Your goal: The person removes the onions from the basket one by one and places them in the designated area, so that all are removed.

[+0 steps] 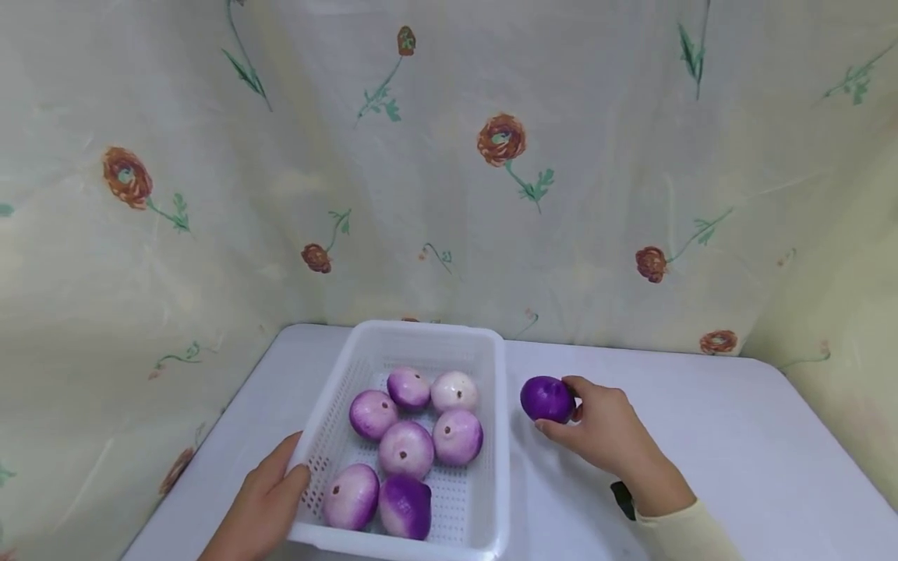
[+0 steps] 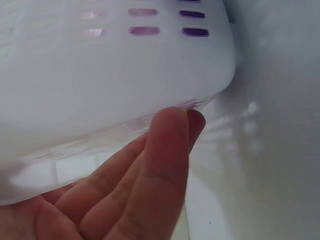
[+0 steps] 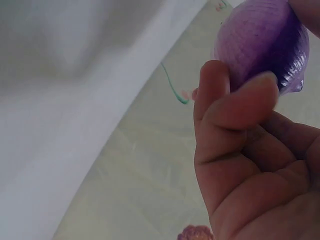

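My right hand pinches a deep purple onion between thumb and fingers, just right of the basket and over the white table. The right wrist view shows this onion with a paler side and a pointed tip. On the left, my left hand grips the side of a white plastic basket, thumb near its rim. Close up in the left wrist view, the fingers lie against the slotted basket wall. Several purple-and-white onions lie inside the basket; one near corner onion is darker.
The white table extends right of the basket to a rounded far corner. A pale curtain with printed flowers hangs behind the table and along both sides. Something small and black shows at my right wrist.
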{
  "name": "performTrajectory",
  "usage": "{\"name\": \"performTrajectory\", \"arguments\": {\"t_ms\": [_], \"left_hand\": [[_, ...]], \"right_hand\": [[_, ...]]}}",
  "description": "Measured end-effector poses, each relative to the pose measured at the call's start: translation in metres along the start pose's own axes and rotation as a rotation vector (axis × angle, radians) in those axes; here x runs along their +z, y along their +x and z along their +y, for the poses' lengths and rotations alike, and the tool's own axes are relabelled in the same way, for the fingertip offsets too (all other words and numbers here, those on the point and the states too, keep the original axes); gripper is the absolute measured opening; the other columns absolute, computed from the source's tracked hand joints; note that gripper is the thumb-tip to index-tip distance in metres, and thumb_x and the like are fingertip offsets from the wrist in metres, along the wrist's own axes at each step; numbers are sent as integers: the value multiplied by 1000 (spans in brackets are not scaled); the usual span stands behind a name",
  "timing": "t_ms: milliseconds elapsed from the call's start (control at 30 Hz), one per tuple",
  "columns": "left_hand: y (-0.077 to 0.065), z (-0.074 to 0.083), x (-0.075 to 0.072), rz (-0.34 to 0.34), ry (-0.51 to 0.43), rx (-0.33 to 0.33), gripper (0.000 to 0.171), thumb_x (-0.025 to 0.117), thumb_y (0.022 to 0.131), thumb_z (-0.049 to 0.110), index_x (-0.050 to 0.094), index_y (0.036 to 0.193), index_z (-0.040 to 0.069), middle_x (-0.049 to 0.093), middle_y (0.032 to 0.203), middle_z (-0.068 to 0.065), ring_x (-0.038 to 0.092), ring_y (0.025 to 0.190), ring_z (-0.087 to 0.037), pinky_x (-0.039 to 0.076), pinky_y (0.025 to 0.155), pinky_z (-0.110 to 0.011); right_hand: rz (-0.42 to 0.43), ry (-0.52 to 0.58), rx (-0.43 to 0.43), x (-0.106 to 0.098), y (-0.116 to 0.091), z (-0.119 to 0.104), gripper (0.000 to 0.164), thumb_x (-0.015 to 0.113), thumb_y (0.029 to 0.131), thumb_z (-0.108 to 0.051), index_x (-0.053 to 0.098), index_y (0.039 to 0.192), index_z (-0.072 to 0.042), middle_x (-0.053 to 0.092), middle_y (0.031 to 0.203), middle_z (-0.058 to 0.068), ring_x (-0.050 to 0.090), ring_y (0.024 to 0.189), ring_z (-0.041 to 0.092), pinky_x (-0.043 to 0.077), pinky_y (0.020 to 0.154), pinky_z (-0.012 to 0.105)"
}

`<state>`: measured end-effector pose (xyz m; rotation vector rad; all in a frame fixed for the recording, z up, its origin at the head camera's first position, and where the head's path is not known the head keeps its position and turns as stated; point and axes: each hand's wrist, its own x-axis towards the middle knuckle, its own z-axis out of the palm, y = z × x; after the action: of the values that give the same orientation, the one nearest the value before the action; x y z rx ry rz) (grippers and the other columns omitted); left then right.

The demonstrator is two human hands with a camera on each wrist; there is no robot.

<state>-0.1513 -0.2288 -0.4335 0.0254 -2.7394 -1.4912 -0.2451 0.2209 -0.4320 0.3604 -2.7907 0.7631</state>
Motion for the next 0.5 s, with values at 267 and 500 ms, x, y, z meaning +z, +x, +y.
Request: {"name": "performTrajectory", "arguments": {"t_ms": [267,500], "left_hand": [[-2,-2,1,20,-36,23,46,39,110,12,54,153,13,68,135,-12,67,110,-21,52,90,-44],[-1,-1,2,33,-48,30,45,38,111,12,55,152,16,69,135,-11,67,109,-22,52,89,-45]], "right_hand": [[-16,-34,-40,19,-2,1,62,93,77,-37,69,120,0,65,78,-1,54,66,10,49,65,34],[-53,-66,-44,23,-2,0,67,92,78,-36,68,124,5,73,91,7,65,78,16,56,76,43]]}}
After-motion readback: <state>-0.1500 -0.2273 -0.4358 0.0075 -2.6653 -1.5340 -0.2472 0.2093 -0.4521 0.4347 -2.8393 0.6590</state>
